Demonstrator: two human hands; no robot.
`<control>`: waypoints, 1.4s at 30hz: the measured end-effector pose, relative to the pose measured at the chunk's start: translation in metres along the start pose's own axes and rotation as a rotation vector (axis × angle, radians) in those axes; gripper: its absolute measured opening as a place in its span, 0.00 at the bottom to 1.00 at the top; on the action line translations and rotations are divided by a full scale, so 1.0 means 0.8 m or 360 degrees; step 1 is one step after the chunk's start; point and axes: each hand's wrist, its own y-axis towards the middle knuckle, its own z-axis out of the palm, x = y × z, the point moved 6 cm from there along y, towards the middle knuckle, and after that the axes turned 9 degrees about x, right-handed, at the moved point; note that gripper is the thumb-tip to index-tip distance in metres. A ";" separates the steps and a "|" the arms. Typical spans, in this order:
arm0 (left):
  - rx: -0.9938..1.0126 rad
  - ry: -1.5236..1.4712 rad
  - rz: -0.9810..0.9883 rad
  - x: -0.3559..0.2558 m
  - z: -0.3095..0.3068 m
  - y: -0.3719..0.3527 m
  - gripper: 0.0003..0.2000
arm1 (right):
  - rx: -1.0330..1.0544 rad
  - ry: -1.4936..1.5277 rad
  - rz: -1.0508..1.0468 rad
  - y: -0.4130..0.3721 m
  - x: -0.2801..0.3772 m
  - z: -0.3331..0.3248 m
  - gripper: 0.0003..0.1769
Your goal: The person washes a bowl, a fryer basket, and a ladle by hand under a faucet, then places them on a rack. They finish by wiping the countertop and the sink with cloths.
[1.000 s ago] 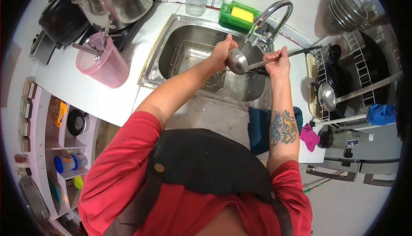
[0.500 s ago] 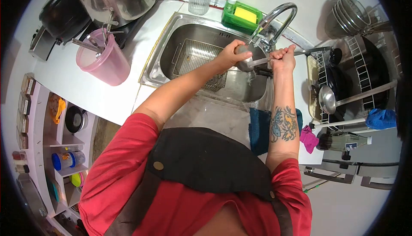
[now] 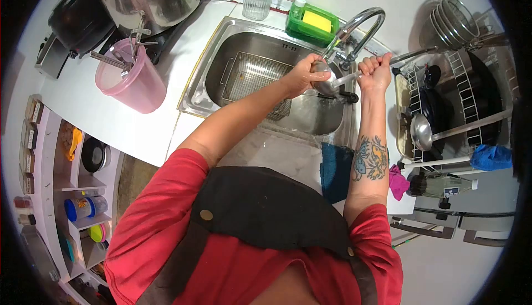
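Ladle point(image 3: 347, 79) hangs over the right side of the sink point(image 3: 307, 119), beside the tap point(image 3: 347, 26). Your left hand point(image 3: 306, 76) grips its bowl point(image 3: 327, 88); your right hand point(image 3: 375, 75) grips its handle point(image 3: 413, 55). Both hands have shifted right, and your left fingers now seem to cover more bowl.

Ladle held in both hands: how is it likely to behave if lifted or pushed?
The ladle is probably stiff, since its long metal handle runs straight past the right hand. It may be slippery, as the metal and left hand look wet. Set down, it might rock, given its rounded bowl.
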 end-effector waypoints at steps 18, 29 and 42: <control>0.0225 0.0734 -0.0099 -0.009 -0.030 0.024 0.08 | 0.0004 -0.0499 -0.0309 -0.019 -0.020 0.034 0.16; 0.0599 0.1205 -0.0231 -0.040 -0.015 0.020 0.10 | 0.0252 -0.0506 -0.0090 -0.004 -0.015 0.045 0.16; 0.0434 0.1122 -0.0213 -0.029 -0.017 0.033 0.06 | 0.0201 -0.0549 -0.0093 -0.002 -0.006 0.045 0.16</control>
